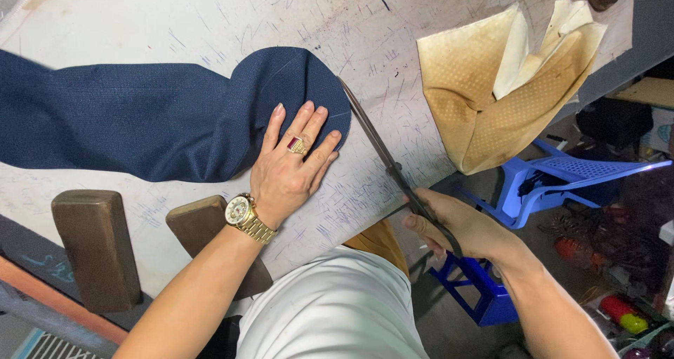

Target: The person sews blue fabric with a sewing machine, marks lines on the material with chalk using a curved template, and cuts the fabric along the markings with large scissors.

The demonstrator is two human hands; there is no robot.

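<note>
Nearest, the right hand [463,222] is clamped around the handles of long scissors [382,148], blades reaching the rounded edge of the navy cloth [140,116]. Beside it, the left hand [291,162] presses flat on that cloth, fingers slightly spread. Farther off on the scratched table [210,15] lies a folded tan cloth [498,85].

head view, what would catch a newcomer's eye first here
Probably the navy blue fabric spread across the scuffed white table, with the left hand pressing flat on its rounded end. Just right of it, the right hand holds long scissors along that edge. A stained tan cloth lies crumpled at the upper right.
</note>
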